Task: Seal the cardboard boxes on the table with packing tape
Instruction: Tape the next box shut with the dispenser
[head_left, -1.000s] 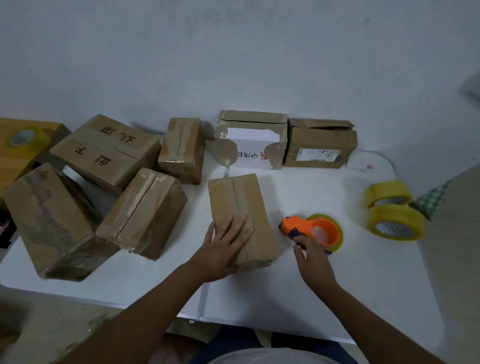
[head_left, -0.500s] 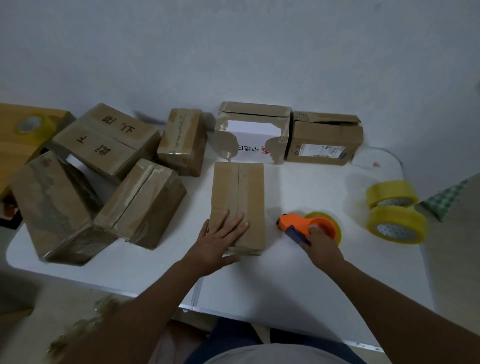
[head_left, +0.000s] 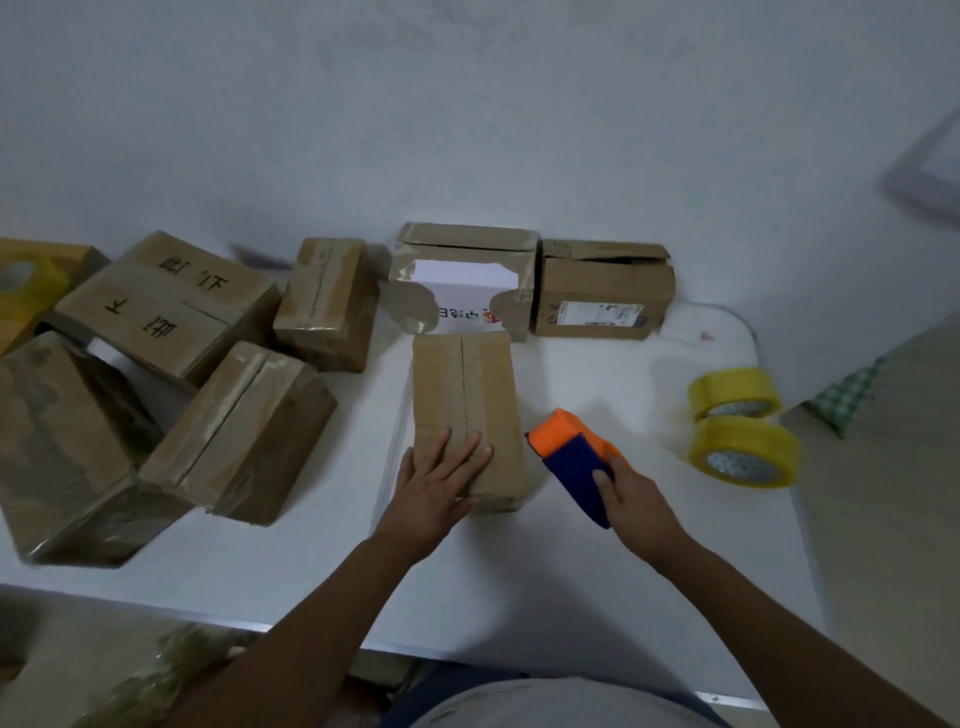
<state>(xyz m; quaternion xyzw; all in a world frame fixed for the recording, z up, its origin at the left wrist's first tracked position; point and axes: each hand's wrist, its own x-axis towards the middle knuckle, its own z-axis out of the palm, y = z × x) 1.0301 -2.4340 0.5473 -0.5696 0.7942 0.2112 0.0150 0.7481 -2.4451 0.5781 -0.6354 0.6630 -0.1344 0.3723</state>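
1. The white surface (head_left: 597, 582) carries a crowd of cardboard boxes at far left and along the far wall; several look already wrapped in glossy tape.
2. The box in hand (head_left: 467, 415) lies at the middle, long side running near to far, its two top flaps meeting at a centre seam that I judge untaped.
3. My left hand (head_left: 431, 493) presses flat on its near end, fingers spread straight.
4. My right hand (head_left: 636, 501) grips the orange and blue tape dispenser (head_left: 574, 452), lifted just right of the box.
5. I judge the step as starting the seal: next the dispenser must land on the seam's end and draw along it.
6. Two yellow tape rolls (head_left: 743, 428) wait at right.
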